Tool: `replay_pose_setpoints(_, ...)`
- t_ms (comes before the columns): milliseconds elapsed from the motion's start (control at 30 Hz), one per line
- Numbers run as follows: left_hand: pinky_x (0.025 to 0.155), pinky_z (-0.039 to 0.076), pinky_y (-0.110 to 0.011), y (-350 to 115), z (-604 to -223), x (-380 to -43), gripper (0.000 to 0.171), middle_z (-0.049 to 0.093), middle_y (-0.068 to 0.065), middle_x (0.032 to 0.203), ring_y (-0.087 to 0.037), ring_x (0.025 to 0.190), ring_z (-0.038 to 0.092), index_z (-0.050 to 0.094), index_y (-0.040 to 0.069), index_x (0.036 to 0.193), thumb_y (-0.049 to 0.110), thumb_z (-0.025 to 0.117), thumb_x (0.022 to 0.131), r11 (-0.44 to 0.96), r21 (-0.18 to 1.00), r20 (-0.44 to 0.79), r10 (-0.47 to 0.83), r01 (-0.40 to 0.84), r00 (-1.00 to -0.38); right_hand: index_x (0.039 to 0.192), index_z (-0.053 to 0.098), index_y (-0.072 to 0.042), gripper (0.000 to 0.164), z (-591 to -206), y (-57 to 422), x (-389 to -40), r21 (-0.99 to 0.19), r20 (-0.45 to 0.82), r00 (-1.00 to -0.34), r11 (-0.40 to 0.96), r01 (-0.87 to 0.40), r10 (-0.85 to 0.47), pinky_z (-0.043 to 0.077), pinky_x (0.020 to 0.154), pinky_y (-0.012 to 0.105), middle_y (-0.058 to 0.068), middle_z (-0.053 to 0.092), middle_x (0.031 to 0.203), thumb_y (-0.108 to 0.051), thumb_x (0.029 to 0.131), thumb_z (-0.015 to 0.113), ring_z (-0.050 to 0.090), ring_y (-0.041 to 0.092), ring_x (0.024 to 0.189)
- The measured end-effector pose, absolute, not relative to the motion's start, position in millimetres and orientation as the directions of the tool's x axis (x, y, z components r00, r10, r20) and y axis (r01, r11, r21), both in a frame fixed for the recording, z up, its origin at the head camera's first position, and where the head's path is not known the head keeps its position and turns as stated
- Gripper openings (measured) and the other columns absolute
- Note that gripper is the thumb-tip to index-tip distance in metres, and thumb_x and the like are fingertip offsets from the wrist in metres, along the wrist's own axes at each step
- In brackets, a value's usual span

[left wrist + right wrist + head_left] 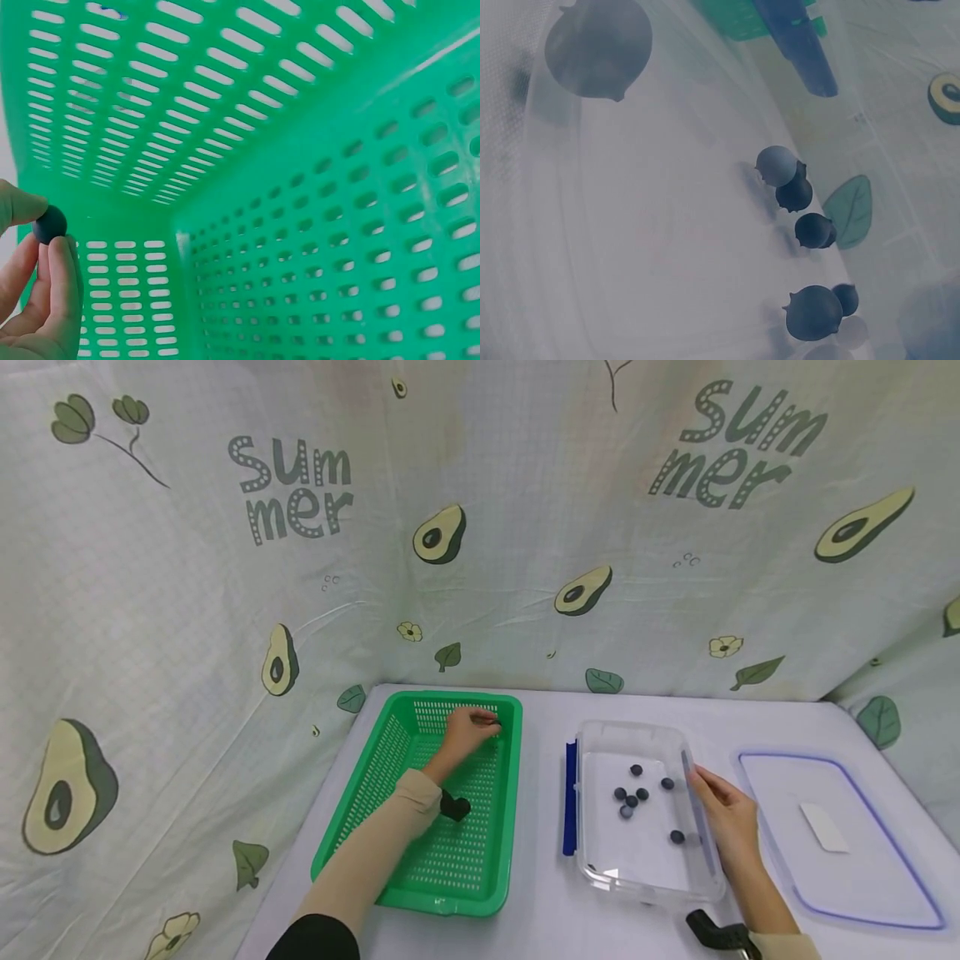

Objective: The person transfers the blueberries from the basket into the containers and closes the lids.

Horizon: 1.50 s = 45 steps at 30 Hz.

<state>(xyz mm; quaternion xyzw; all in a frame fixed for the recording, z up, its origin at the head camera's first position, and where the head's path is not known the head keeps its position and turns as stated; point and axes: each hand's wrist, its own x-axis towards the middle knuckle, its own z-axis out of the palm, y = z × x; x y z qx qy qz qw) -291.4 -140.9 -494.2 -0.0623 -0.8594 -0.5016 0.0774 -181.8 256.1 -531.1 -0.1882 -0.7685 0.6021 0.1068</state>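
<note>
In the head view my left hand (467, 733) is inside the green plastic basket (516, 793), near its far right corner. Between thumb and fingertips it pinches one blueberry (51, 225), seen up close in the left wrist view. My right hand (723, 814) holds the right side wall of a clear plastic container (637, 892). Several blueberries (632, 802) lie scattered on that container's floor, some clustered near the middle. Through the clear wall, the right wrist view shows a large near blueberry (598, 49) and others farther off.
A dark blue latch flap (571, 799) sticks out along the container's left side. On the right of the white table lies a clear lid with a blue seal (870, 920) and a white label (823, 827). A printed curtain (510, 460) hangs behind the table.
</note>
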Motion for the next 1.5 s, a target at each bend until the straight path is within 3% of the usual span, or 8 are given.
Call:
replay_pose_setpoints(433,0.070,0.056,-0.029,-151,-477,-290,0.018,0.074,-0.005,0.094,-0.020,0.091,0.070,0.076,0.005,0.097,0.012,0.083,0.082,0.462,0.875,0.180,-0.026,0.148,-0.983,0.136,0.061,-0.006,0.059,-532,256,-182,-0.966,-0.064,-0.905,0.203,0.163,0.420,0.038,0.076,0.007,-0.035,0.062,0.092,-0.045,0.093,0.070,0.052,-0.010,0.093)
replay_pose_setpoints(1233,0.076,0.058,-0.032,-147,-444,-278,0.023,0.072,-0.009,0.102,-0.024,0.090,0.071,0.075,0.003,0.103,0.008,0.083,0.082,0.322,0.940,0.131,-0.028,0.115,-0.991,0.136,0.061,-0.006,0.058,-532,255,-182,-0.967,-0.056,-0.910,0.205,0.152,0.410,0.039,0.075,0.007,-0.036,0.062,0.090,-0.044,0.093,0.070,0.053,-0.011,0.091)
replay_pose_setpoints(1500,0.080,0.057,-0.034,-138,-436,-275,0.027,0.072,-0.007,0.107,-0.025,0.094,0.070,0.074,0.003,0.107,0.011,0.082,0.083,0.286,0.950,0.120,0.035,0.125,-0.992,0.135,0.062,-0.005,0.056,-532,257,-181,-0.966,-0.044,-0.914,0.217,0.142,0.403,0.037,0.076,0.005,-0.038,0.061,0.088,-0.042,0.093,0.070,0.052,-0.012,0.092)
